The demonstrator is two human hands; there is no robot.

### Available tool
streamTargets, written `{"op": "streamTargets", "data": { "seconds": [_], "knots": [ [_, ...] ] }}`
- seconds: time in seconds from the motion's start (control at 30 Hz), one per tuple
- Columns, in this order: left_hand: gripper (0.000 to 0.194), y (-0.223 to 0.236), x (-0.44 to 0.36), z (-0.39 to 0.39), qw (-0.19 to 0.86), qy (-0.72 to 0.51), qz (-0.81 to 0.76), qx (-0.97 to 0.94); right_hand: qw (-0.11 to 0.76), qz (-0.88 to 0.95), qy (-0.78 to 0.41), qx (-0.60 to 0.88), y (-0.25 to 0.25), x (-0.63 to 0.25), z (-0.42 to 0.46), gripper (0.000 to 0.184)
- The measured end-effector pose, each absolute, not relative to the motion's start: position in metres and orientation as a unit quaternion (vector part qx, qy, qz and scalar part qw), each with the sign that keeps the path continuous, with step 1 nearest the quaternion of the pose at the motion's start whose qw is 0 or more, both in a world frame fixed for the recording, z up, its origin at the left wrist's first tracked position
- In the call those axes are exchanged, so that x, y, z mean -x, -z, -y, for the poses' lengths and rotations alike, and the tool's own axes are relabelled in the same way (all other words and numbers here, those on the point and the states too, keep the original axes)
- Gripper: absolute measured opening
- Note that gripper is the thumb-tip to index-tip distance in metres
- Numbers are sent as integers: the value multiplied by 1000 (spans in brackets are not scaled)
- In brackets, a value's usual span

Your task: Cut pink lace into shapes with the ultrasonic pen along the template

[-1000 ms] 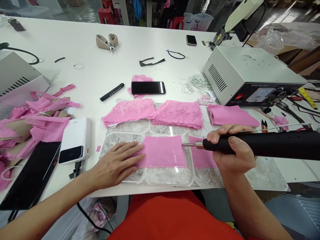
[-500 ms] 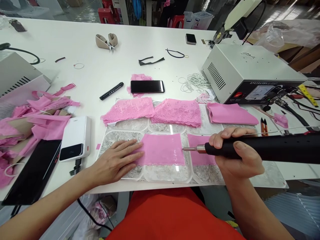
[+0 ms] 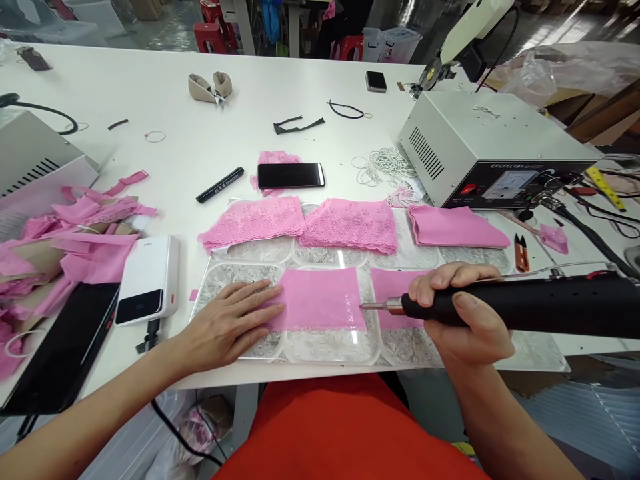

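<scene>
My left hand [image 3: 235,327] lies flat with its fingers spread, holding down the left end of a pink fabric piece [image 3: 320,299]. The fabric rests on a clear, marble-patterned mat with rounded compartments [image 3: 330,348]. In my right hand [image 3: 463,313] is a thick black handpiece [image 3: 540,305] with a thin metal tip. The tip points left and meets the right edge of the fabric, where small shiny marks show. A second pink piece [image 3: 395,283] lies under the handpiece, partly hidden by it and my fingers.
Pink lace pieces [image 3: 350,223] and folded pink fabric [image 3: 457,227] lie behind. A grey metal box with a gauge [image 3: 490,133] stands right, a phone [image 3: 291,175] and marker [image 3: 220,185] farther back. Left are a white power bank [image 3: 147,280] and a pink fabric heap [image 3: 85,227].
The handpiece's tip has moved a little toward me along the fabric's right edge. My left hand has stayed flat in the same place. The view has shifted slightly.
</scene>
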State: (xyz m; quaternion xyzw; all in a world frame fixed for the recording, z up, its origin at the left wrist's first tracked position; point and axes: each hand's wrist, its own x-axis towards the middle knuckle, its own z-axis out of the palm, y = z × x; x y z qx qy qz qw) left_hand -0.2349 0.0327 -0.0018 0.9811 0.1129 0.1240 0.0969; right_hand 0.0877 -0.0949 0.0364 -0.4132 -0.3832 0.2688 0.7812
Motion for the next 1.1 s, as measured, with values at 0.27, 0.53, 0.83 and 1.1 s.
{"op": "streamTargets", "data": {
  "seconds": [0.27, 0.53, 0.83, 1.1],
  "knots": [
    [36, -13, 228, -28, 71, -154, -107, -980, 809, 363, -207, 413, -43, -110, 88, 11],
    [37, -26, 150, 9, 98, -111, -28, -989, 821, 344, -200, 411, -32, -127, 65, 12],
    [41, -10, 90, 26, 107, -115, 13, -987, 811, 360, -193, 419, -29, -126, 62, 13],
    [44, 0, 81, 24, 99, -116, 9, -988, 803, 377, -201, 415, -30, -123, 62, 12]
  ]
}}
